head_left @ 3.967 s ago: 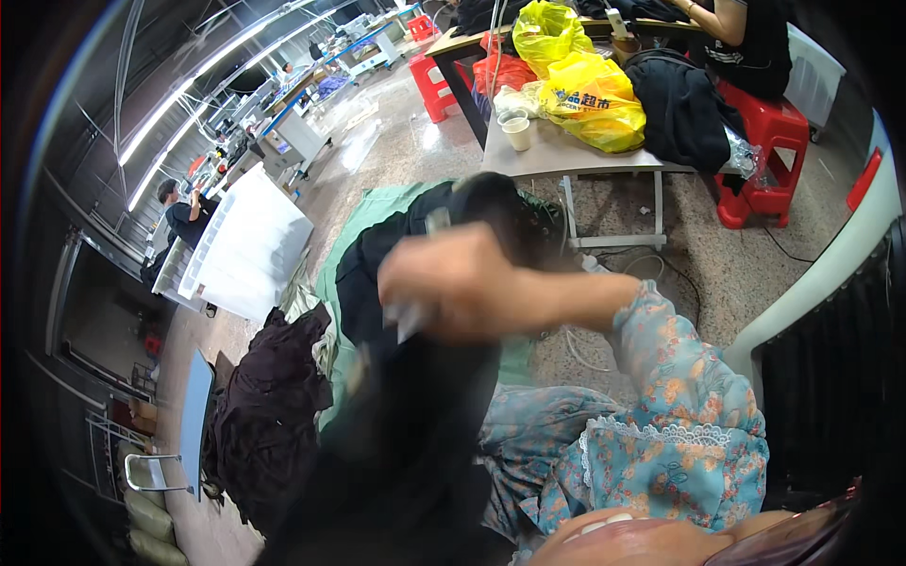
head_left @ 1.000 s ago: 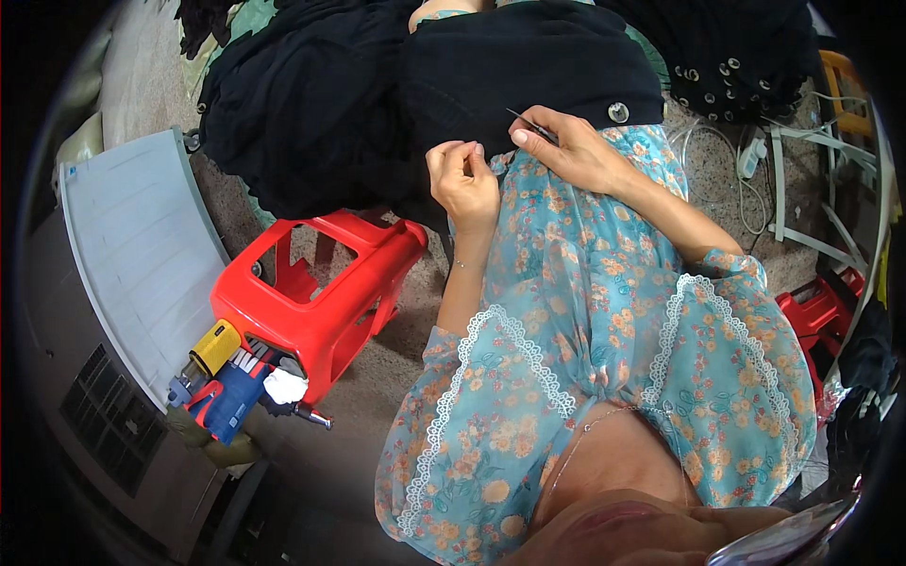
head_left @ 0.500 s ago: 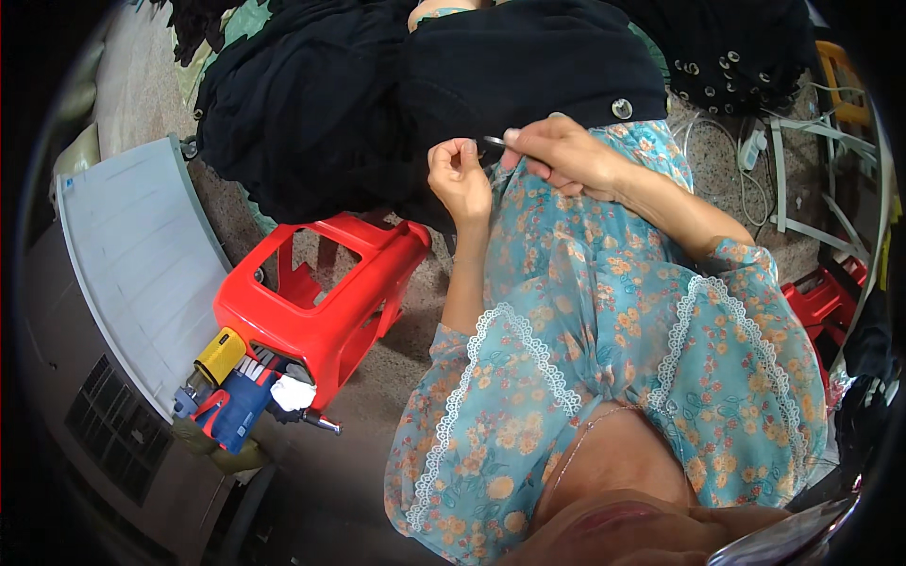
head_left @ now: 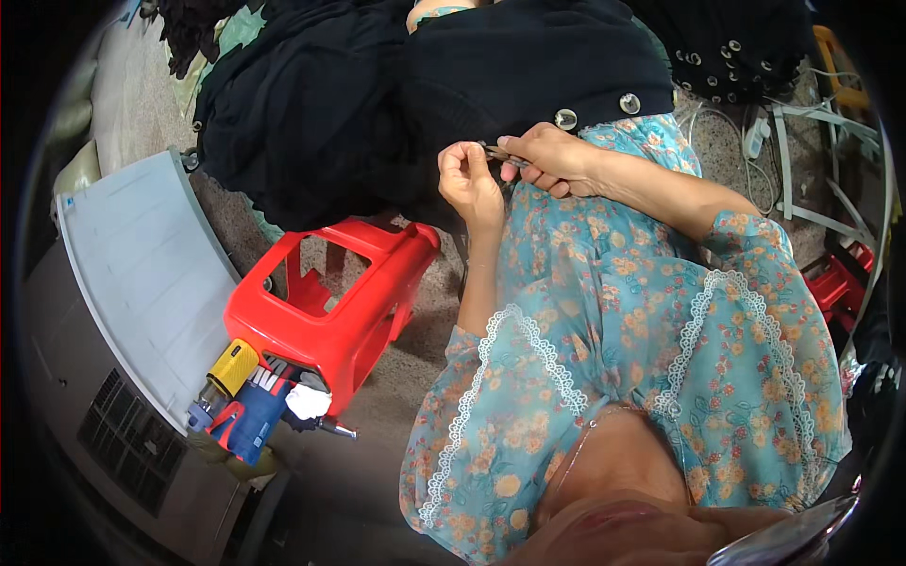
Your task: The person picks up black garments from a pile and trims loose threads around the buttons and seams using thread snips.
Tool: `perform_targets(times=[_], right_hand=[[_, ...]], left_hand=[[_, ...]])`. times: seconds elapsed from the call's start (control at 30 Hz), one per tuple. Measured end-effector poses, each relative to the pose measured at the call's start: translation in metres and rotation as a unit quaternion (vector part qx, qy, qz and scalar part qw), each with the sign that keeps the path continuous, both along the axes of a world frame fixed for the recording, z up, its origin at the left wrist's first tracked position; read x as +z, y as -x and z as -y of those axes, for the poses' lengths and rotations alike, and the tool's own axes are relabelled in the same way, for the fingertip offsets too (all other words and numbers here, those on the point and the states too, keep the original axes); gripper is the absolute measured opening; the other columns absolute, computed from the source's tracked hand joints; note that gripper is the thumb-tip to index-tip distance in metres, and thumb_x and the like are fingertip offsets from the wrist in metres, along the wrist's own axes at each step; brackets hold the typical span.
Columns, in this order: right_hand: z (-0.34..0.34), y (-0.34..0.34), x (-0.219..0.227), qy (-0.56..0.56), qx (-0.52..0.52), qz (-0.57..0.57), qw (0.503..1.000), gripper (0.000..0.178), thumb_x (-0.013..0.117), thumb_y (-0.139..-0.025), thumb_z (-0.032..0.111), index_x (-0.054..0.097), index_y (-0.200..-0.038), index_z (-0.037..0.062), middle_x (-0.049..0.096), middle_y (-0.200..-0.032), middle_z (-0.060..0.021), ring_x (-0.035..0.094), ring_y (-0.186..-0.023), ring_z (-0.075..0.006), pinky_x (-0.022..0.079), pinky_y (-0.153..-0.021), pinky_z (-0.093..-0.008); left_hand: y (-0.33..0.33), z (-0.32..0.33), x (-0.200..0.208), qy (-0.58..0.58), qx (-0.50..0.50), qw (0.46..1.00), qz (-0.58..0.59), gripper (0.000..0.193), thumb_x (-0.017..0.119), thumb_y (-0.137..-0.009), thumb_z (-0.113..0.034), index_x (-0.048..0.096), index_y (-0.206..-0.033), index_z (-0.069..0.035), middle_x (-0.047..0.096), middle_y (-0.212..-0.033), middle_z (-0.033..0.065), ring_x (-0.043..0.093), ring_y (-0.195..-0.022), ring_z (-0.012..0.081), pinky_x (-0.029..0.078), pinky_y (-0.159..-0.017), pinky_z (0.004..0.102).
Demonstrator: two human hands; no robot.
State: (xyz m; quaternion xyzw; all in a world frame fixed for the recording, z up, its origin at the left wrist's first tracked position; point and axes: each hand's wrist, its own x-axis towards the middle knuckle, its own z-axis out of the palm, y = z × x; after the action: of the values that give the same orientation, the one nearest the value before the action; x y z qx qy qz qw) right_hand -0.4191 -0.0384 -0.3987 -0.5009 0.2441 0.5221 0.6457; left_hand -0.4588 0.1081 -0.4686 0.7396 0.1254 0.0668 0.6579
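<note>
Black cloth (head_left: pixel 528 66) lies across my lap, over the blue flowered dress. Two shiny round buttons (head_left: pixel 565 119) show near its close edge. My right hand (head_left: pixel 559 162) is closed around small dark metal thread snips (head_left: pixel 507 156), whose tips point left. Just left of those tips, my left hand (head_left: pixel 472 193) pinches thumb and forefinger together at the cloth's edge. What sits in that pinch is too small to make out. The two hands almost meet, with the snips' tips beside the left fingertips.
A red plastic stool (head_left: pixel 283 325) stands at left, with a blue pack (head_left: pixel 257 415) and a yellow cylinder (head_left: pixel 232 368) by it. Beyond is a pale board (head_left: pixel 142 264). Far right are a white metal frame (head_left: pixel 788 170), cords and more black cloth (head_left: pixel 727 38) with several shiny rounds.
My left hand has come slightly right, closer to the snips. The snips have turned and show more of their length. A second button now shows on the cloth's edge.
</note>
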Motion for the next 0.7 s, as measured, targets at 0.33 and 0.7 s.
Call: perform_targets(times=[0.33,0.7], right_hand=[[0.000,0.007,0.006,0.024,-0.024,0.069,0.997,0.042,0.048,-0.099,0.038,0.057,-0.079,0.0025,0.034,-0.054,0.0064,0.024,-0.039,-0.0037,0.017,-0.034,-0.0229],[0.090,0.053,0.010,0.072,-0.335,0.190,0.920,0.047,0.062,-0.090,0.050,0.063,-0.077,0.0046,0.033,-0.047,0.0096,0.024,-0.037,-0.0011,0.018,-0.035,-0.0207]], left_hand=[[-0.005,0.002,0.007,-0.023,0.023,0.999,0.007,0.011,0.054,-0.096,-0.008,0.057,-0.088,-0.001,0.057,-0.076,0.0005,0.053,-0.070,0.0073,0.045,-0.063,0.0226],[-0.036,0.026,0.055,-0.228,-0.215,0.932,0.182,0.022,0.069,-0.076,0.004,0.066,-0.097,-0.002,0.057,-0.102,0.0112,0.060,-0.084,0.0270,0.051,-0.070,0.0333]])
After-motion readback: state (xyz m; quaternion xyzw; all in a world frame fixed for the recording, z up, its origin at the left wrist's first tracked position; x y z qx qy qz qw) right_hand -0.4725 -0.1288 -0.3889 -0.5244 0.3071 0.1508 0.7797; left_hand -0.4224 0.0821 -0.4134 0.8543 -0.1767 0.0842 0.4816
